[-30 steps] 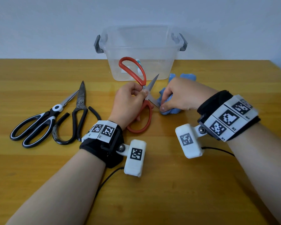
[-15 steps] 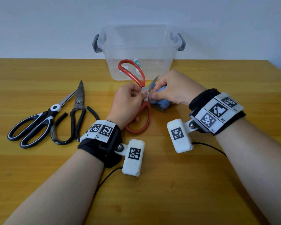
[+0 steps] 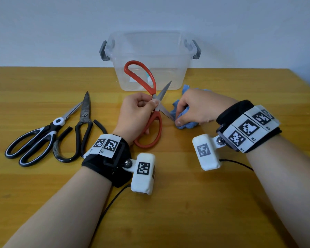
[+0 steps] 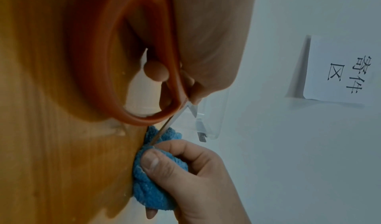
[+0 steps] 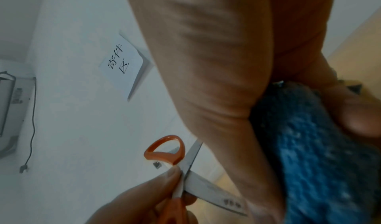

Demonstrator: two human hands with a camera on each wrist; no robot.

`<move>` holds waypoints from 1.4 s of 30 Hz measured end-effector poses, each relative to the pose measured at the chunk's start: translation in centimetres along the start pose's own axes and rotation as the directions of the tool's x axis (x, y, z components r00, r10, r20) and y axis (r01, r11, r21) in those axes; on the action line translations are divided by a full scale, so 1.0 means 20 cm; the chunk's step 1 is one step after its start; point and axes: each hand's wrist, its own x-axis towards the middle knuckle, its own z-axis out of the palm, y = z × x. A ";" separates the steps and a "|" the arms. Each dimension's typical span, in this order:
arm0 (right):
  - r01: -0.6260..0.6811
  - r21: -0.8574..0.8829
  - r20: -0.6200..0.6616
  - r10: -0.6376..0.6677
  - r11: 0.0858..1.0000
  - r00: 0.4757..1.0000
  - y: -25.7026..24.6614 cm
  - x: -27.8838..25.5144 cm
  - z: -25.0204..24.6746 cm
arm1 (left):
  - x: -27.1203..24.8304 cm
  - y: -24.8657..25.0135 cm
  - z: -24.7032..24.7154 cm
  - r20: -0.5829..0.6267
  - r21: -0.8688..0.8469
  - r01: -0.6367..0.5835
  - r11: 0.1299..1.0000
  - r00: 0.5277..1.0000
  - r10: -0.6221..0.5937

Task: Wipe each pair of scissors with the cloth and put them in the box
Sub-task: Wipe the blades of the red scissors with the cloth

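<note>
My left hand (image 3: 140, 108) grips the red-handled scissors (image 3: 153, 129) at the pivot, blades spread wide apart. One red loop (image 3: 139, 72) stands up in front of the clear plastic box (image 3: 150, 43). My right hand (image 3: 195, 108) pinches the blue cloth (image 3: 184, 113) around the tip of the lower blade (image 3: 166, 112). The left wrist view shows the thumb pressing the cloth (image 4: 156, 178) onto the blade. In the right wrist view the cloth (image 5: 321, 162) fills the palm and the scissors (image 5: 193, 180) sit below. Something small and pale lies inside the box.
Two more pairs lie on the wooden table (image 3: 43, 203) at the left: black-and-white handled scissors (image 3: 38, 138) and all-black shears (image 3: 81, 129). The box has grey latches (image 3: 103, 52) and stands against the wall at the table's far edge.
My right hand has slid with the cloth from the pivot outward along the lower blade to its tip. The left hand keeps its hold on the scissors.
</note>
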 end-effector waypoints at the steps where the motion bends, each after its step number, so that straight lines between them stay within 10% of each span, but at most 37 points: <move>1: -0.013 -0.007 0.020 0.013 1.000 1.000 0.01 0.00 -0.01 | 0.00 0.00 0.00 -0.006 -0.010 0.004 1.000 1.000 -0.004; 9: -0.043 0.327 -0.365 0.168 0.944 0.916 0.08 0.00 -0.04 | 0.00 0.00 0.00 0.000 -0.060 0.029 0.998 1.000 -0.029; 15: 0.141 0.710 -0.341 0.162 0.690 0.926 -0.04 0.02 0.00 | 0.00 0.01 0.00 0.004 -0.076 0.033 0.997 0.999 -0.033; 36: 0.013 0.389 -0.096 0.027 0.921 0.995 0.04 -0.04 0.02 | 0.00 0.00 -0.01 -0.101 -0.144 -0.072 0.987 0.993 0.057; 42: 0.075 0.450 -0.529 0.198 0.890 0.825 0.13 -0.05 -0.10 | -0.02 0.03 -0.01 -0.059 -0.183 -0.084 0.980 0.995 0.074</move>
